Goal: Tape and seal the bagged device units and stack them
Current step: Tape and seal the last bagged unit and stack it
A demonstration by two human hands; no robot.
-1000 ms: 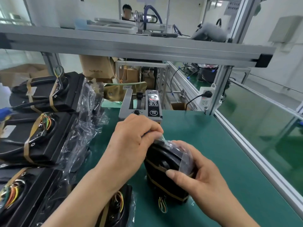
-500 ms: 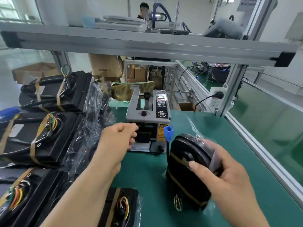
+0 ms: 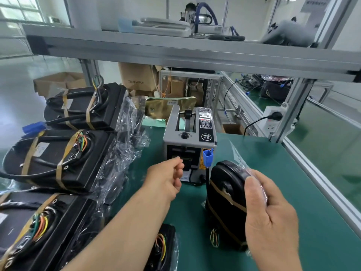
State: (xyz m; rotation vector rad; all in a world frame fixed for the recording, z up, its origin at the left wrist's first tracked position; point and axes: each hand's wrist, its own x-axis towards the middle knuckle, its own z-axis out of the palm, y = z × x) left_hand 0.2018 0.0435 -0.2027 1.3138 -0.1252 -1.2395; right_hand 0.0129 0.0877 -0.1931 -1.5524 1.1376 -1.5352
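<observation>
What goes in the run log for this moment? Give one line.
left hand: at tape dispenser outlet | right hand: grips bagged device unit | step: likely fetching tape

the bagged device unit (image 3: 222,184) has a black moulded shell with a soft sheen, wrapped in thin clear plastic film (image 3: 237,155) that crinkles and catches glare. the tan tape bands (image 3: 62,165) on the stacked units (image 3: 48,153) look smooth and faintly glossy. their loose bags (image 3: 121,153) are the same wrinkled, shiny film. the bench mat (image 3: 293,192) is smooth matt green. the tape dispenser (image 3: 187,141) has a grey satin casing and a glossy black label panel (image 3: 206,126). the blue connector (image 3: 207,155) is plain plastic. the frame beam (image 3: 195,55) is brushed pale metal. the cardboard box (image 3: 136,77) is dull brown.
</observation>
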